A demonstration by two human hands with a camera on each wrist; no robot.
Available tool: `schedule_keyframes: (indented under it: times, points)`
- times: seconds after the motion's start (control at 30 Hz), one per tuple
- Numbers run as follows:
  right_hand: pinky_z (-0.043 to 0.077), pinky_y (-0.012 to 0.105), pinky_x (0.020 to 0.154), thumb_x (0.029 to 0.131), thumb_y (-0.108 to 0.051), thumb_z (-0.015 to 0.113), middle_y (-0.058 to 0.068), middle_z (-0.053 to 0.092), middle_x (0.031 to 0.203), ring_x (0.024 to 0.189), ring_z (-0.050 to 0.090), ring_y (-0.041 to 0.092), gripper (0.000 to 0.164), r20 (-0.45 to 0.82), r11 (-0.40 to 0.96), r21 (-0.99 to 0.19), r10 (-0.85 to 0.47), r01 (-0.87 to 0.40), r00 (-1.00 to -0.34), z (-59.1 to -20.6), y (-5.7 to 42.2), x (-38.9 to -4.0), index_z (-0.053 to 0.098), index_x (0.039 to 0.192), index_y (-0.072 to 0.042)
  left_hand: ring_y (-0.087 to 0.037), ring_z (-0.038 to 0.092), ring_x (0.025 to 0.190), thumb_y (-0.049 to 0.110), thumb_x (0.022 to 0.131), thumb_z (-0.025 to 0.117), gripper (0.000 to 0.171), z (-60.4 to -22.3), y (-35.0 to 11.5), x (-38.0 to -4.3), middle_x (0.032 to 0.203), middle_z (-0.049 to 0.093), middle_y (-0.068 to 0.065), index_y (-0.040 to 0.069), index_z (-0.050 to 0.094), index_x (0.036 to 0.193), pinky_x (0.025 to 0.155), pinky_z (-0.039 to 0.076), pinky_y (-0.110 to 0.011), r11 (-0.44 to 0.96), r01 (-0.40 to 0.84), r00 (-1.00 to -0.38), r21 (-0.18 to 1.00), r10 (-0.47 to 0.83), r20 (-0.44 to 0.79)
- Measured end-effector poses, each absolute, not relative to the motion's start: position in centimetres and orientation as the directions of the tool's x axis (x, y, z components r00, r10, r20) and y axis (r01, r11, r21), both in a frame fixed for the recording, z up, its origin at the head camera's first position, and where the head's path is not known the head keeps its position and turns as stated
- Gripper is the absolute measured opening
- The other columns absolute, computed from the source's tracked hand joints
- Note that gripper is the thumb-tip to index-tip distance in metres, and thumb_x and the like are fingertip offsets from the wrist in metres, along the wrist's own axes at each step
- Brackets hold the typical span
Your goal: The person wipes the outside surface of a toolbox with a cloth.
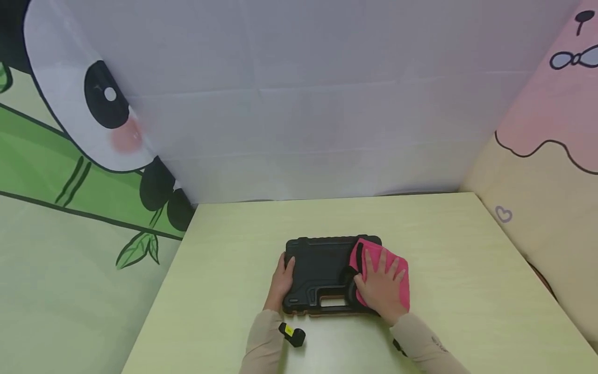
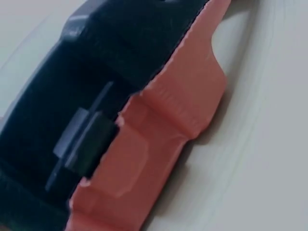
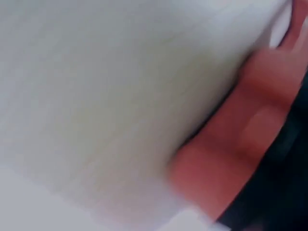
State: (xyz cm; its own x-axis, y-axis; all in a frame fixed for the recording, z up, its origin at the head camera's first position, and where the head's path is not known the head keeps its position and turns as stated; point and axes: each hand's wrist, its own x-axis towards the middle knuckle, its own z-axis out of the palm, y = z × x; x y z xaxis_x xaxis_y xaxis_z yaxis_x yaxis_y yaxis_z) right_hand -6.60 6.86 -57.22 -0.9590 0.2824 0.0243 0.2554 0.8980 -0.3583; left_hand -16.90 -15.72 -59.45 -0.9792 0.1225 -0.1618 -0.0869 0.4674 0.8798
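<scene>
A black plastic carrying case (image 1: 317,262) with a handle cut-out along its near side lies flat on the table. My left hand (image 1: 281,280) grips its left edge, thumb over the lid. On the case's right end sits a bright pink fabric pouch (image 1: 405,292) with black trim, reaching past the case's right side. Spread flat over that pouch, my right hand (image 1: 382,290) presses it with straight fingers. The left wrist view shows the case's dark lid with a latch (image 2: 79,142) above an orange-red lower half (image 2: 134,159). In the right wrist view, the lower half (image 3: 216,168) is blurred.
The pale table (image 1: 224,259) extends around the case on all sides. Behind it hangs a light fabric backdrop (image 1: 327,130), with printed cartoon panels at left and right. A small black device with a yellow label (image 1: 291,334) is at the left wrist.
</scene>
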Motion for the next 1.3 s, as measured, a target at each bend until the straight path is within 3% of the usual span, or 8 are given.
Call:
schedule_keyframes:
  times: [0.13,0.37,0.67,1.03,1.3]
  points:
    - [0.009,0.076,0.096,0.088,-0.034,0.044,0.026,0.014,0.148,0.13,0.016,0.055,0.065,0.118,0.921,-0.355,0.213,0.159,-0.97,-57.9,9.5,-5.7,0.023,0.146,-0.013,-0.041,0.023,0.136,0.041,0.099,0.033,0.064,-59.3,-15.9,-16.8,0.148,0.024,-0.025,-0.001,0.019,0.145,0.11,0.021,-0.054,0.451,-0.082,-0.98,0.889,0.126,-0.154]
    - [0.023,0.073,0.095,0.092,-0.024,0.045,0.023,0.013,0.15,0.132,0.017,0.05,0.057,0.167,0.897,-0.44,0.139,0.052,-0.976,-58.1,10.4,-4.7,0.027,0.145,-0.016,-0.042,0.026,0.135,0.042,0.099,0.033,0.064,-59.4,-15.7,-16.5,0.147,0.027,-0.025,-0.001,0.021,0.144,0.109,0.024,-0.054,0.458,-0.062,-0.983,0.887,0.127,-0.135]
    - [0.008,0.076,0.098,0.092,-0.03,0.048,0.011,0.023,0.152,0.135,0.005,0.053,0.056,0.131,0.951,-0.309,0.059,0.016,-0.99,-57.4,8.0,-4.8,0.031,0.144,-0.021,-0.042,0.026,0.135,0.048,0.097,0.032,0.068,-59.8,-15.9,-16.8,0.147,0.027,-0.024,0.001,0.021,0.145,0.109,0.024,-0.055,0.458,-0.085,-0.983,0.885,0.108,-0.151]
    - [0.001,0.074,0.1,0.096,-0.036,0.038,-0.006,0.027,0.151,0.135,0.001,0.054,0.05,0.095,0.943,-0.333,0.052,0.017,-0.994,-56.9,1.3,-6.6,0.032,0.144,-0.026,-0.041,0.028,0.134,0.046,0.098,0.033,0.066,-59.6,-15.6,-17.1,0.146,0.029,-0.024,0.0,0.022,0.144,0.109,0.025,-0.053,0.469,-0.079,-0.984,0.88,0.104,-0.144]
    - [0.003,0.075,0.099,0.094,-0.036,0.036,-0.008,0.028,0.151,0.135,0.001,0.055,0.05,0.106,0.939,-0.342,0.08,0.039,-0.991,-56.9,-5.4,-8.1,0.035,0.143,-0.024,-0.04,0.032,0.133,0.04,0.098,0.036,0.061,-60.8,-16.1,-17.4,0.144,0.034,-0.023,0.002,0.024,0.144,0.107,0.028,-0.054,0.427,-0.042,-0.988,0.903,0.117,-0.101]
